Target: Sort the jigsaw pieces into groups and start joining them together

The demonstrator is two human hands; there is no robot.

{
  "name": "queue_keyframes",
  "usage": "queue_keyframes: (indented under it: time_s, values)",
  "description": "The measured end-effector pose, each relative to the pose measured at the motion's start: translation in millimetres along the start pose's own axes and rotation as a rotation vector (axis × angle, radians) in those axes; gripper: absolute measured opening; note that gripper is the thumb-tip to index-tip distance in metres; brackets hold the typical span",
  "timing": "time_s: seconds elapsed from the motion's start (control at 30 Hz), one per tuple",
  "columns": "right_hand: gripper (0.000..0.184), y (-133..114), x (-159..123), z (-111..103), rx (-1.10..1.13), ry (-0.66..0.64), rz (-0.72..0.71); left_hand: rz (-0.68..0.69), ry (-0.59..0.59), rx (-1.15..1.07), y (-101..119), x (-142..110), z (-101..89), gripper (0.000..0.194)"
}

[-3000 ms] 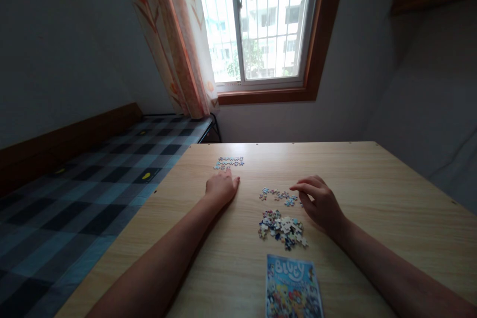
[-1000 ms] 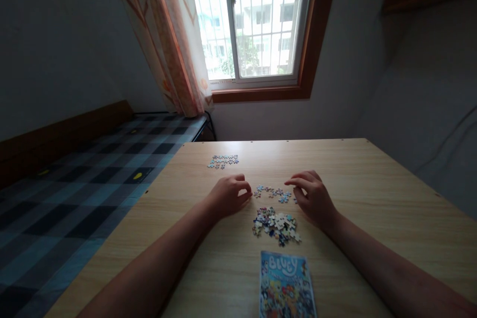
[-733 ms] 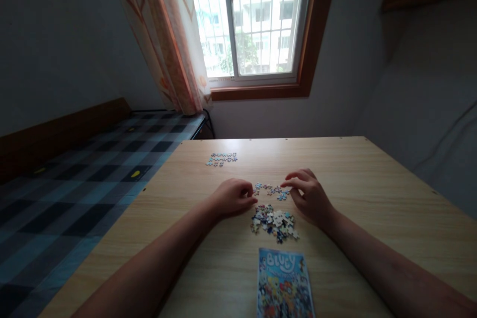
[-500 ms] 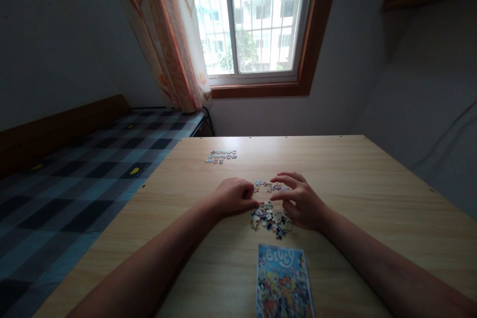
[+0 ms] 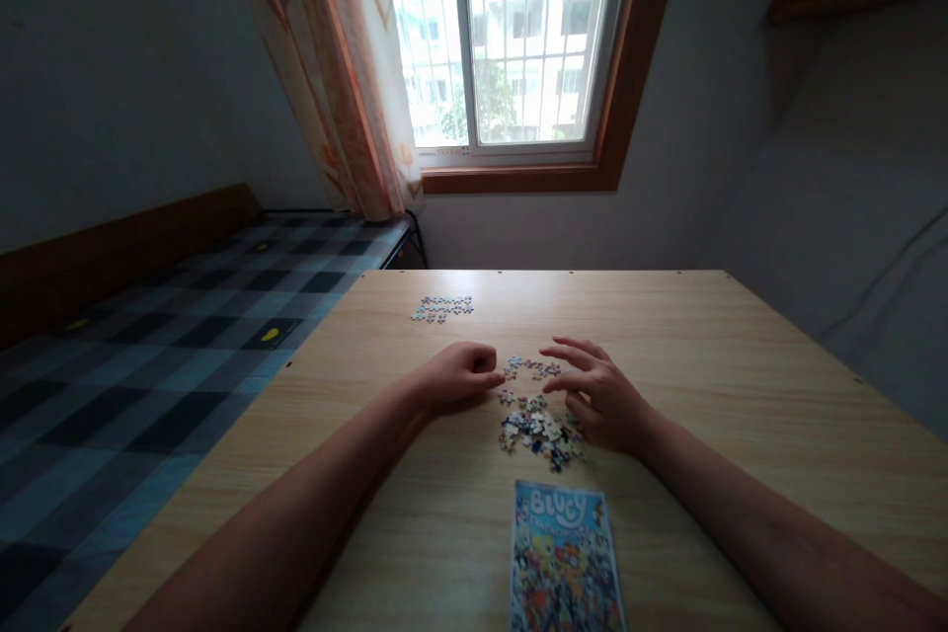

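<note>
My left hand [image 5: 463,373] rests on the table with its fingers curled in and its thumb pointing right, just left of a loose cluster of jigsaw puzzle pieces [image 5: 513,365]; whatever its fingers hold, if anything, is hidden. My right hand [image 5: 592,390] hovers over the right side of these pieces, fingers spread and holding nothing I can see. Below lies a pile of mixed puzzle pieces [image 5: 539,427], some with pale backs up. A single puzzle piece [image 5: 506,397] sits at the pile's upper left. Farther back are rows of puzzle pieces [image 5: 446,306], partly joined.
A blue picture sheet [image 5: 567,553] lettered "BLUEY" lies near the front of the wooden table [image 5: 703,336]. To the left stands a bed with a checked cover [image 5: 185,355]. A window [image 5: 529,39] and a flowered curtain [image 5: 345,79] are behind.
My left hand has come back from the far rows to the near pieces and curled up. My right hand has moved left over the pieces, its fingers spreading.
</note>
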State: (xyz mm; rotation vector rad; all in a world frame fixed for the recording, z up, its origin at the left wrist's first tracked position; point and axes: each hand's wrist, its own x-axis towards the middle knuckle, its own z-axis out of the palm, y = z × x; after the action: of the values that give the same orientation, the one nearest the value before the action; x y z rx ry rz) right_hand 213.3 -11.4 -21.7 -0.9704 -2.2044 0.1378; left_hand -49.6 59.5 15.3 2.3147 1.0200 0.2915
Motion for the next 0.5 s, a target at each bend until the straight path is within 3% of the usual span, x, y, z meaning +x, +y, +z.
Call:
queue_keyframes:
  time_s: [0.17, 0.3, 0.5]
  values:
    - [0.042, -0.9, -0.3, -0.5, 0.016, -0.057, -0.018, 0.013, 0.051, 0.176, 5.4, -2.7, 7.7, 0.037]
    - [0.027, -1.7, 0.4, -0.8, -0.031, -0.061, -0.012, 0.051, 0.074, 0.305, 7.9, -4.5, 12.1, 0.034]
    - [0.028, -1.7, 1.4, -0.6, -0.056, -0.024, 0.010, 0.092, 0.113, 0.272, 8.9, -4.2, 13.1, 0.023]
